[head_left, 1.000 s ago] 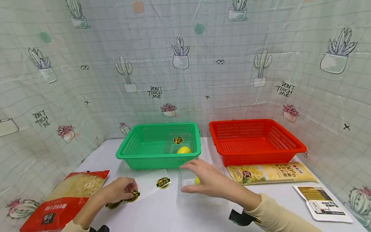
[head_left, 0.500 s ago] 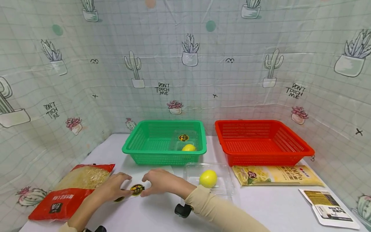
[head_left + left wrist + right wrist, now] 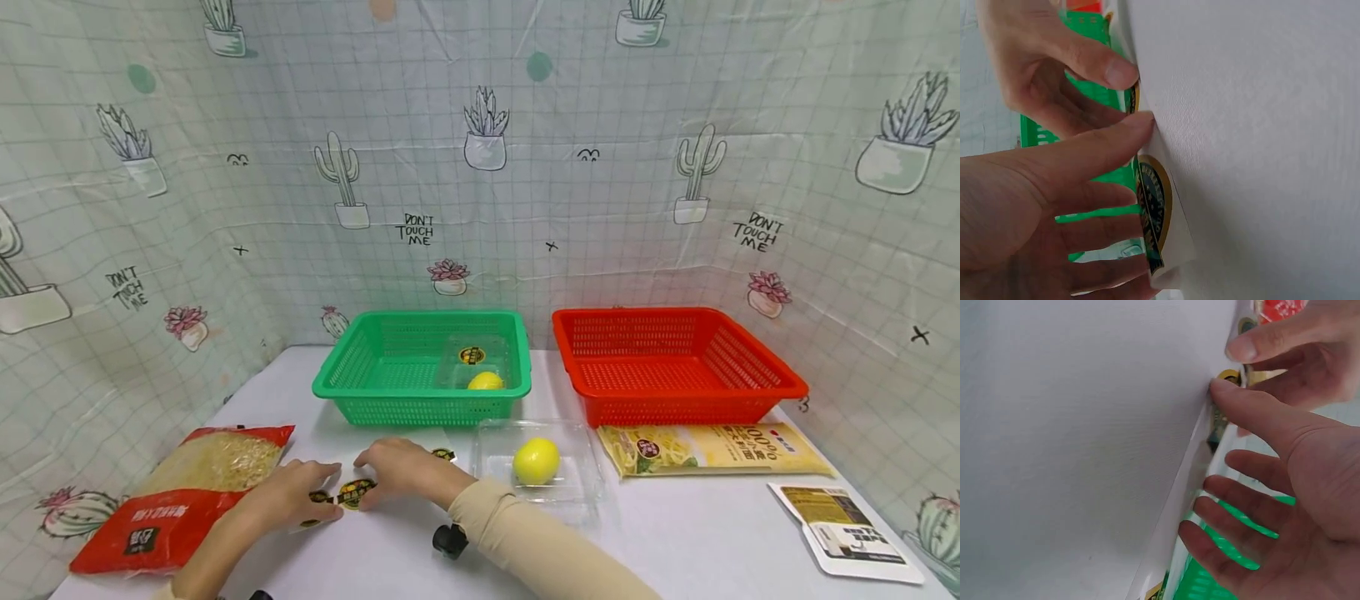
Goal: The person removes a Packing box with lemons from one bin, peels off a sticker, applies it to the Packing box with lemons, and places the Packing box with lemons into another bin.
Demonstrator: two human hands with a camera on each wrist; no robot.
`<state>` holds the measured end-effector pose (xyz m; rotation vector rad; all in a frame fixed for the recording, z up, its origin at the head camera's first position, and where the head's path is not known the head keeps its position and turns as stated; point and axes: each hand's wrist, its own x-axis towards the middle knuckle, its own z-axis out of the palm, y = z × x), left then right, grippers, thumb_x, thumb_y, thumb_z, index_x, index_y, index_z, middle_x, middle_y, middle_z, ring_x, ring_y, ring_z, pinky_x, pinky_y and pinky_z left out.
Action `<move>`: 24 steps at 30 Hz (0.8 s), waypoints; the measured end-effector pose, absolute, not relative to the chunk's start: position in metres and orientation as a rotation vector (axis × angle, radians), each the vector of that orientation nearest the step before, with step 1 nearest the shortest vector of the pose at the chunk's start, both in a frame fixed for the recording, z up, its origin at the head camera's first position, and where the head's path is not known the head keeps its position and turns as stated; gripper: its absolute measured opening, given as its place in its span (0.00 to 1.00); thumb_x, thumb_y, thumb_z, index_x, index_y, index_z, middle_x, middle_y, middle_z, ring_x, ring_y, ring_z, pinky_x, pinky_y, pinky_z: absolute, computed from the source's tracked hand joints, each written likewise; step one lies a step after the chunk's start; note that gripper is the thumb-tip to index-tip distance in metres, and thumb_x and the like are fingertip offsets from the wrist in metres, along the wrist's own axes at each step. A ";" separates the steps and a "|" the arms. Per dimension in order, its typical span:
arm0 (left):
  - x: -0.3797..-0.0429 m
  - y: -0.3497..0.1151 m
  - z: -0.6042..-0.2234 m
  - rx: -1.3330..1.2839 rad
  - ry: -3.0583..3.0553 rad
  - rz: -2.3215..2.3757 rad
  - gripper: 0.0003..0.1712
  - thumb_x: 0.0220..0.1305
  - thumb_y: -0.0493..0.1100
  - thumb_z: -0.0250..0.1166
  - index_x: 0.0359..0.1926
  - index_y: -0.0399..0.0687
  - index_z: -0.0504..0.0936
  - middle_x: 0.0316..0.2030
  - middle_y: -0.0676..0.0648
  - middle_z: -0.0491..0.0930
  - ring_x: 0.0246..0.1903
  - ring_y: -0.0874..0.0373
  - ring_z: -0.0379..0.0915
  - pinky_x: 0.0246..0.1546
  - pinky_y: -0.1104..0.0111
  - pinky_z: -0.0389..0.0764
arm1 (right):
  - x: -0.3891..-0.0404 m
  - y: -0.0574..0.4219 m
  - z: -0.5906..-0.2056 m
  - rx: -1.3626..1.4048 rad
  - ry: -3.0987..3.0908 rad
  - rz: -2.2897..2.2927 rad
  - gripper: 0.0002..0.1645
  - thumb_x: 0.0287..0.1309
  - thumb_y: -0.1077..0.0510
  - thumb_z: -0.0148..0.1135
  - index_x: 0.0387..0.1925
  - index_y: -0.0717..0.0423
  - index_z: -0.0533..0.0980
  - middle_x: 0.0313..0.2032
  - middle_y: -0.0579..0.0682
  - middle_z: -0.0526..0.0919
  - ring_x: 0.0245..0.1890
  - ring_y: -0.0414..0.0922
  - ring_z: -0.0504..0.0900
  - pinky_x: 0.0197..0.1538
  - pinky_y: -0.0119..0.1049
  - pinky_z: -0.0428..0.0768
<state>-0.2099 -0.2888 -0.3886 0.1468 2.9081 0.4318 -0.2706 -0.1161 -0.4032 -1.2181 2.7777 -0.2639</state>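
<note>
On the white table a backing sheet with round black-and-gold fruit stickers (image 3: 354,493) lies flat between my hands. My left hand (image 3: 288,496) touches it from the left, thumb and fingers spread apart; the left wrist view shows a sticker (image 3: 1155,212) beside its fingers. From the right, my right hand (image 3: 401,468) rests its thumb and fingertips on the sheet, fingers fairly straight. Right of the hands is an open clear plastic clamshell box (image 3: 573,487) with a yellow lemon (image 3: 536,462) in it.
Behind stands a green basket (image 3: 420,410) holding another clear stickered box with a lemon (image 3: 486,381). A red basket (image 3: 690,408) is at the back right. A yellow noodle pack (image 3: 720,450) and white pouch (image 3: 847,533) lie right, a red food bag (image 3: 176,500) left.
My right hand has left the clear box and lemon and moved left to the sticker sheet, beside the left hand. The left hand's fingers have spread from a curled position.
</note>
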 end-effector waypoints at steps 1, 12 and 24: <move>-0.210 -0.289 -0.389 0.141 2.914 0.438 0.39 0.51 0.52 0.76 0.59 0.33 0.77 0.48 0.39 0.83 0.40 0.53 0.74 0.46 0.52 0.79 | -0.271 -0.116 -0.403 -1.223 2.782 -0.261 0.34 0.47 0.41 0.76 0.57 0.42 0.79 0.56 0.40 0.82 0.59 0.38 0.77 0.60 0.30 0.74; -0.207 -0.285 -0.392 0.140 3.007 0.553 0.19 0.47 0.43 0.78 0.42 0.43 0.86 0.34 0.51 0.85 0.32 0.59 0.73 0.39 0.61 0.80 | -0.271 -0.116 -0.400 -1.249 2.793 -0.297 0.17 0.45 0.45 0.78 0.40 0.39 0.86 0.40 0.35 0.85 0.42 0.32 0.80 0.43 0.26 0.76; -0.211 -0.300 -0.395 0.510 3.073 0.791 0.02 0.56 0.41 0.72 0.31 0.52 0.85 0.28 0.58 0.84 0.29 0.70 0.72 0.30 0.75 0.74 | -0.281 -0.117 -0.401 -1.226 2.671 -0.571 0.08 0.50 0.52 0.75 0.33 0.48 0.86 0.26 0.37 0.86 0.25 0.28 0.77 0.32 0.21 0.72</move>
